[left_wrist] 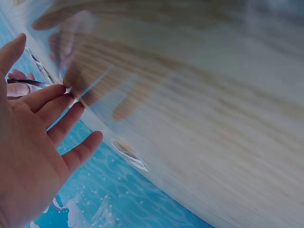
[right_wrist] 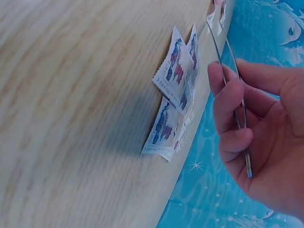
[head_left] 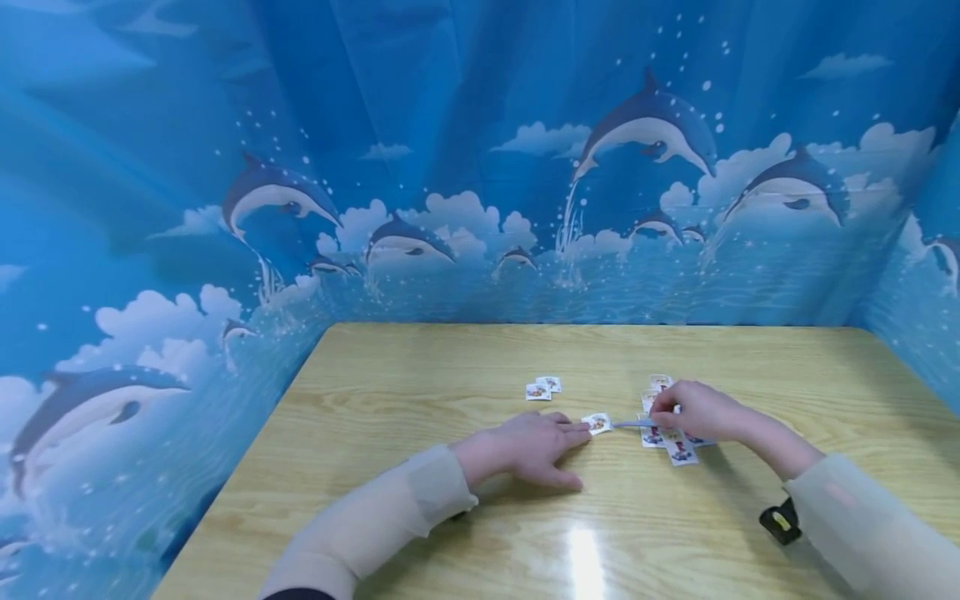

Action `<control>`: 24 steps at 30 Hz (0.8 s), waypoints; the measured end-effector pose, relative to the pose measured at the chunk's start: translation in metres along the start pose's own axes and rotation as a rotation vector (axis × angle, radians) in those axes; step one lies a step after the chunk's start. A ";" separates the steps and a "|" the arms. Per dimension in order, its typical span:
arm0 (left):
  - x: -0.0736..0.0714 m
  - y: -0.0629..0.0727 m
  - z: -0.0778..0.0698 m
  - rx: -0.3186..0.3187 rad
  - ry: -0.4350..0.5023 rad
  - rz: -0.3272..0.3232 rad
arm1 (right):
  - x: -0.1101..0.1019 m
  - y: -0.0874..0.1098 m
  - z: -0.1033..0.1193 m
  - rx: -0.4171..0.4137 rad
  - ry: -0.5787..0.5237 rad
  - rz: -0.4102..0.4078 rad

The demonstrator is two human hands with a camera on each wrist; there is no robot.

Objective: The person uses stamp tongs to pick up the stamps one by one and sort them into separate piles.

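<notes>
Several small postage stamps with toothed edges lie about the wooden table. My left hand (head_left: 536, 446) spreads its straight fingers low over the tabletop, its fingertips at the edge of a single stamp (head_left: 599, 424). With curled fingers and thumb my right hand (head_left: 701, 410) grips a pair of metal tweezers (right_wrist: 248, 164), whose prongs stand apart. In the head view the tweezers (head_left: 632, 423) point left, their tips right at that single stamp. Beneath the right hand is an overlapping group of stamps (head_left: 678, 452), partly hidden by it; in the right wrist view these stamps (right_wrist: 175, 69) show coloured pictures.
Two overlapping stamps (head_left: 538, 391) lie farther back, beyond the left hand. A glossy wood-grain table (head_left: 420, 358) fills the front, with a light reflection near its front. Blue dolphin-printed curtains (head_left: 450, 167) hang behind and beside it.
</notes>
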State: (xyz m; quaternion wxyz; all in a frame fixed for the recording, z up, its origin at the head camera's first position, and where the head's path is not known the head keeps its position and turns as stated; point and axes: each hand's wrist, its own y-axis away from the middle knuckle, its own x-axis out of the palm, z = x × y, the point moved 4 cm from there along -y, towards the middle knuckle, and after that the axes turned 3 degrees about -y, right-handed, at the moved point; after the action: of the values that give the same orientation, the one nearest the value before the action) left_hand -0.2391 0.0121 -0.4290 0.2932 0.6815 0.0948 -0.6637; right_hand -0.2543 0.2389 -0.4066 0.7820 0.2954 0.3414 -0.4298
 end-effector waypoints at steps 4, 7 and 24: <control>0.001 0.001 0.003 -0.004 0.017 0.004 | 0.002 0.001 0.000 -0.014 -0.064 0.045; 0.002 0.001 0.004 0.002 0.005 0.000 | 0.001 0.001 0.000 -0.012 -0.064 0.042; 0.004 0.004 0.001 -0.022 -0.044 0.040 | -0.011 -0.018 0.001 -0.019 0.076 0.035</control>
State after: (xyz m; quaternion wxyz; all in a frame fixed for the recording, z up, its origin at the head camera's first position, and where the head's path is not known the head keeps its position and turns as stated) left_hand -0.2371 0.0070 -0.4320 0.3158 0.6654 0.0820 -0.6714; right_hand -0.2737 0.2351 -0.4004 0.7784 0.3101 0.3699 -0.4013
